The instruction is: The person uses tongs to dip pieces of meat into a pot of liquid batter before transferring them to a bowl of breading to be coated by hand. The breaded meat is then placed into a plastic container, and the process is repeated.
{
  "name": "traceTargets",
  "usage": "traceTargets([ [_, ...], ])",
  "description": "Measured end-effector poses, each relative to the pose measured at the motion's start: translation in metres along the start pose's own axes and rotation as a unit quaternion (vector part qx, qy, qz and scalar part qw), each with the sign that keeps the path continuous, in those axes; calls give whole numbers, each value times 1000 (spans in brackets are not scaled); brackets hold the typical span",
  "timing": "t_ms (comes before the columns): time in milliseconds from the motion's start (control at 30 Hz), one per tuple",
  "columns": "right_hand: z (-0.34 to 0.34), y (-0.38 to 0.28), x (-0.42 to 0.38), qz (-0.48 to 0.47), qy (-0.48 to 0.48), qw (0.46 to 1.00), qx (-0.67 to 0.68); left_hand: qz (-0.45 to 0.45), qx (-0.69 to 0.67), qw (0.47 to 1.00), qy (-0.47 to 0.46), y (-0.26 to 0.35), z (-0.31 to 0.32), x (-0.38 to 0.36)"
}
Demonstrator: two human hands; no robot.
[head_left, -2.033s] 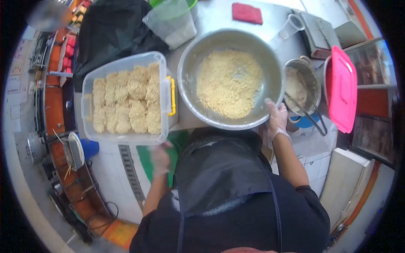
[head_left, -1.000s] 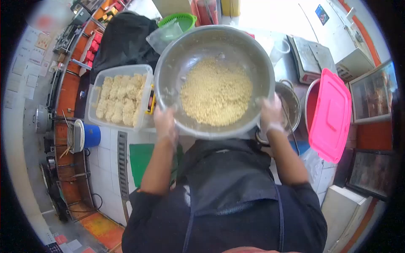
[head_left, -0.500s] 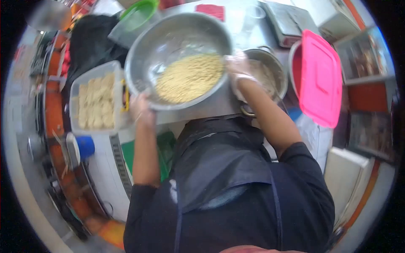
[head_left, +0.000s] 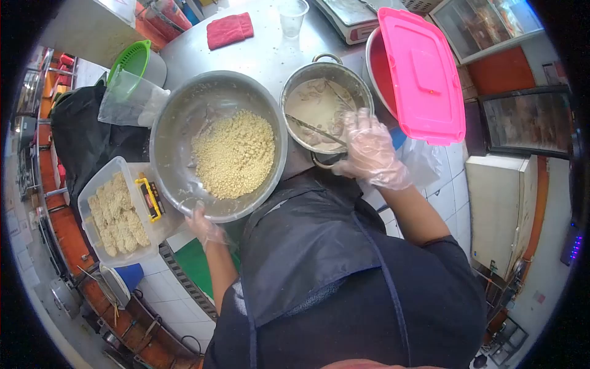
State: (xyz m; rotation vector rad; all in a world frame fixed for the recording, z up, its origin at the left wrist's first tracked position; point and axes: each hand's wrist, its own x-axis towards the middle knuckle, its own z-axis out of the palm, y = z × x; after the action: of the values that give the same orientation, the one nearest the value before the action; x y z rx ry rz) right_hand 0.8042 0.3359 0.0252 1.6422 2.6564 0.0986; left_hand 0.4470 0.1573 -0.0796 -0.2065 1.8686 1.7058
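A large metal bowl (head_left: 169, 132) with pale yellow crumbs (head_left: 236, 154) heaped on its right side stands at the table's front edge. My left hand (head_left: 206, 226), in a clear plastic glove, grips the bowl's lower rim. To the right is a metal pot (head_left: 290, 92) of whitish batter (head_left: 319, 104) with pieces in it. A thin metal utensil (head_left: 314, 130) lies slantwise across the pot. My gloved right hand (head_left: 369, 147) is over the pot's right rim, at the utensil's end; whether its fingers hold the utensil is unclear.
Crumbed pieces (head_left: 117, 215) fill a clear plastic box (head_left: 92, 184) at left. Behind are a green basket (head_left: 132, 58), a red cloth (head_left: 230, 31), a clear cup (head_left: 292, 21) and a scale (head_left: 347, 18). A pink lid (head_left: 424, 77) leans on a red tub (head_left: 378, 67) at right.
My right hand has let go of the bowl's rim and moved over the pot. The bowl sits lower and tilts less, with my left hand still at its rim. The view has turned.
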Motion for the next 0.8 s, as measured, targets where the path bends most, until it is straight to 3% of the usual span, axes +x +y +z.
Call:
traceTargets([
  [33,10,1,-5,2,-4,1000,0,8,1,1000,-17,5,3,-8],
  [100,28,4,-4,78,-120,988,-59,10,6,999,-30,9,-2,-7],
  [200,15,30,2,38,-119,987,-102,16,-14,999,-33,13,-7,11],
  [267,-1,54,0,29,-114,987,-107,66,19,997,-17,19,-10,13],
  [300,-6,69,-9,9,-82,996,-42,75,10,997,-15,9,-22,22],
  [333,-13,76,-12,-15,-45,999,25,217,192,957,22,-11,-41,38],
  [367,-33,73,-10,28,-99,994,46,346,362,863,71,-15,-49,53],
  [400,-53,67,-6,63,-145,985,68,356,385,848,78,11,-27,18],
  [433,-62,63,-2,80,-160,981,72,454,361,810,85,-1,-32,29],
  [533,-53,68,-5,97,-183,972,107,607,324,722,-71,25,-15,6],
  [567,-37,76,-14,91,-165,976,106,617,312,720,-59,35,-12,-1],
  [633,-5,93,-27,-35,67,990,115,513,466,661,-288,47,0,-19],
  [667,-14,96,-23,-29,76,991,108,521,457,659,-292,53,12,-28],
  [733,-33,86,-18,-32,19,997,61,422,537,609,-403,56,32,-45],
  [800,-32,84,-12,-10,-9,999,33,469,519,590,-404,44,57,-65],
])
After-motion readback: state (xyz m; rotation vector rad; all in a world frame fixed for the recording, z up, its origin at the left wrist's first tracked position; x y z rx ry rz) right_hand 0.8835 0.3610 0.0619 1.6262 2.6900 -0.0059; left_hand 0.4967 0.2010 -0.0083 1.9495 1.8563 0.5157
